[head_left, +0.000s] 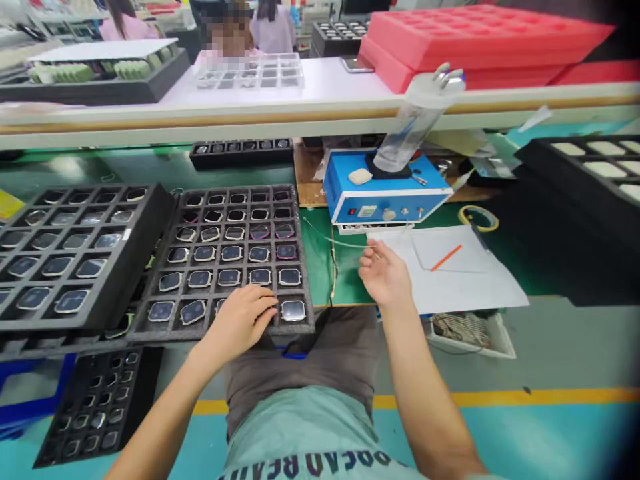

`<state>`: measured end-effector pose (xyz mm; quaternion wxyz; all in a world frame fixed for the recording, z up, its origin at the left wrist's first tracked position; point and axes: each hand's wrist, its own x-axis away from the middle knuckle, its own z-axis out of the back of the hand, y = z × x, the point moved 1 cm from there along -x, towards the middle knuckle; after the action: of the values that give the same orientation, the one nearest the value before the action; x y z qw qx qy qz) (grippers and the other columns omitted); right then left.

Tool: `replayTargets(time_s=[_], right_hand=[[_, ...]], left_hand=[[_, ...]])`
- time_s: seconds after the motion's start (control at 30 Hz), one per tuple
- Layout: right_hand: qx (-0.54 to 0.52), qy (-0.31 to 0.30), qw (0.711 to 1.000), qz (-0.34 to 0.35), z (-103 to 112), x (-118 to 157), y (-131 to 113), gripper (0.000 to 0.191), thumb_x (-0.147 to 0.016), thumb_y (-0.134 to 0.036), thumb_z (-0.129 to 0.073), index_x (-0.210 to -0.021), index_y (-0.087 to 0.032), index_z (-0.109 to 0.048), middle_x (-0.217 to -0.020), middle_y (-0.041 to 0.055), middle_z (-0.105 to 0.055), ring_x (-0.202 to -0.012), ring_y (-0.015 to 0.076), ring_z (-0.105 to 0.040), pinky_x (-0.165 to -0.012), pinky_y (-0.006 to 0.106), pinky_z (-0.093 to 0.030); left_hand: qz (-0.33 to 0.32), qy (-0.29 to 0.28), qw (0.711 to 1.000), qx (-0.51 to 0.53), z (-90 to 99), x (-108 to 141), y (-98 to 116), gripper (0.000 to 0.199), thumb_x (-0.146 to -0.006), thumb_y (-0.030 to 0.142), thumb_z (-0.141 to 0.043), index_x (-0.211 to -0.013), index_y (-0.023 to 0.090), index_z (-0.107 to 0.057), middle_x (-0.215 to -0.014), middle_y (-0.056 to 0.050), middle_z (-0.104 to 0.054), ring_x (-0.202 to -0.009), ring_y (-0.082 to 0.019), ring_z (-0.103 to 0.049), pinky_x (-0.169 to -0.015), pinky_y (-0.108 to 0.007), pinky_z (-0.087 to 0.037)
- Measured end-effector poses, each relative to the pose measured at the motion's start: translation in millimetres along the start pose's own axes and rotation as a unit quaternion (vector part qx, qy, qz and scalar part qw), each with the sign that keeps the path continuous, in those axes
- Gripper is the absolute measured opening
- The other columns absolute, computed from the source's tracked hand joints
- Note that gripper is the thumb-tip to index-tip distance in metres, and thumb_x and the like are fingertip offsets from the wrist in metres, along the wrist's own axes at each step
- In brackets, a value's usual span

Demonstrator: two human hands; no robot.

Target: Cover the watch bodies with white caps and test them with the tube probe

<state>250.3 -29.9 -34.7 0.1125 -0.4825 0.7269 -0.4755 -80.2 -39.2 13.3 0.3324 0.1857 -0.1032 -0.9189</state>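
Note:
My left hand [245,317] rests over the front row of a dark foam tray [309,293], its fingers bent down into a compartment; whatever they touch is hidden. Square watch cases [231,253] fill the tray's compartments, and one [293,310] lies just right of my fingers. My right hand [384,272] is raised over the green bench, palm up, fingers curled around the end of a thin clear tube [340,243]. Behind it stands a blue machine [390,193] with knobs and a red switch. A white sheet [460,287] with an orange stick [446,258] lies right of that hand.
Another tray of watch cases [107,293] sits at the left, raised. A tape roll [479,218] and black foam trays [560,220] are at the right. Above runs a shelf [330,100] with red foam [480,47] and a clear cylinder [407,130] near its edge. People work beyond.

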Motion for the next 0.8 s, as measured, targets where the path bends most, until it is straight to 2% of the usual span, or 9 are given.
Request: replayTargets(time_s=[0.1,0.17,0.23,0.37,0.47,0.53,0.63,0.8], right_hand=[[-0.064,-0.025,0.996,0.052,-17,-7,-19,0.025,-0.082,-0.04,-0.077,-0.08,-0.024,-0.059,-0.068,-0.0085,-0.048,-0.053,0.0059,-0.047,-0.046,0.014,-0.041],[-0.107,-0.072,0.988,0.083,-23,0,-30,0.023,-0.085,-0.041,-0.075,-0.078,-0.025,-0.06,-0.068,-0.0076,-0.046,-0.054,0.0072,-0.044,-0.046,0.016,-0.041],[-0.116,-0.133,0.981,0.082,-27,11,-33,0.02,-0.086,-0.041,-0.074,-0.078,-0.026,-0.064,-0.069,-0.0059,-0.046,-0.055,0.009,-0.043,-0.044,0.018,-0.039],[-0.043,-0.243,0.967,0.061,-41,30,-19,0.017,-0.08,-0.043,-0.082,-0.084,-0.029,-0.073,-0.071,-0.0037,-0.052,-0.056,0.0106,-0.049,-0.045,0.021,-0.042],[0.045,-0.289,0.953,0.082,-58,29,2,0.023,-0.078,-0.043,-0.086,-0.092,-0.027,-0.077,-0.076,-0.0005,-0.063,-0.06,0.0131,-0.059,-0.048,0.025,-0.048],[0.094,-0.291,0.943,0.128,-71,20,13,0.025,-0.079,-0.041,-0.086,-0.095,-0.024,-0.077,-0.077,0.0006,-0.068,-0.062,0.014,-0.063,-0.051,0.026,-0.05],[0.141,-0.254,0.934,0.209,-85,1,25,0.03,-0.082,-0.044,-0.084,-0.098,-0.02,-0.076,-0.079,0.0011,-0.071,-0.062,0.0138,-0.064,-0.053,0.027,-0.052],[0.183,-0.163,0.925,0.291,-89,-22,39,0.042,-0.088,-0.055,-0.073,-0.108,-0.019,-0.073,-0.088,0.0026,-0.072,-0.064,0.0139,-0.066,-0.053,0.027,-0.055]], left_hand=[[0.005,0.001,1.0,-0.029,0.8,-17,-14,0.027,-0.106,0.021,-0.051,-0.112,0.019,-0.078,-0.117,-0.012,-0.078,-0.107,-0.027,-0.072,-0.091,-0.043,-0.057],[0.006,-0.007,0.999,-0.042,-1.5,-40,-20,0.029,-0.105,0.019,-0.05,-0.112,0.017,-0.078,-0.119,-0.013,-0.078,-0.109,-0.028,-0.071,-0.093,-0.043,-0.056],[0.007,-0.023,0.998,-0.058,-5.1,-67,-26,0.025,-0.103,0.017,-0.054,-0.11,0.017,-0.079,-0.119,-0.014,-0.077,-0.11,-0.028,-0.07,-0.095,-0.043,-0.055],[0.001,-0.084,0.991,-0.1,-11.9,-110,-37,0.009,-0.089,0.02,-0.076,-0.097,0.019,-0.08,-0.103,-0.011,-0.08,-0.102,-0.027,-0.072,-0.085,-0.037,-0.056],[0.001,-0.113,0.985,-0.13,-17.1,-122,-42,0.013,-0.081,0.02,-0.084,-0.093,0.018,-0.079,-0.098,-0.011,-0.079,-0.098,-0.027,-0.072,-0.079,-0.035,-0.055],[0.001,-0.117,0.983,-0.145,-21.4,-122,-40,0.012,-0.083,0.02,-0.083,-0.094,0.016,-0.078,-0.099,-0.012,-0.078,-0.098,-0.028,-0.071,-0.077,-0.034,-0.055],[0.003,-0.109,0.982,-0.153,-27.1,-118,-36,0.012,-0.09,0.02,-0.076,-0.101,0.015,-0.078,-0.101,-0.014,-0.076,-0.099,-0.027,-0.071,-0.079,-0.034,-0.056],[-0.004,-0.093,0.988,-0.124,-30.7,-108,-38,0.023,-0.098,0.032,-0.071,-0.111,0.014,-0.077,-0.107,-0.014,-0.075,-0.104,-0.027,-0.07,-0.092,-0.036,-0.056]])
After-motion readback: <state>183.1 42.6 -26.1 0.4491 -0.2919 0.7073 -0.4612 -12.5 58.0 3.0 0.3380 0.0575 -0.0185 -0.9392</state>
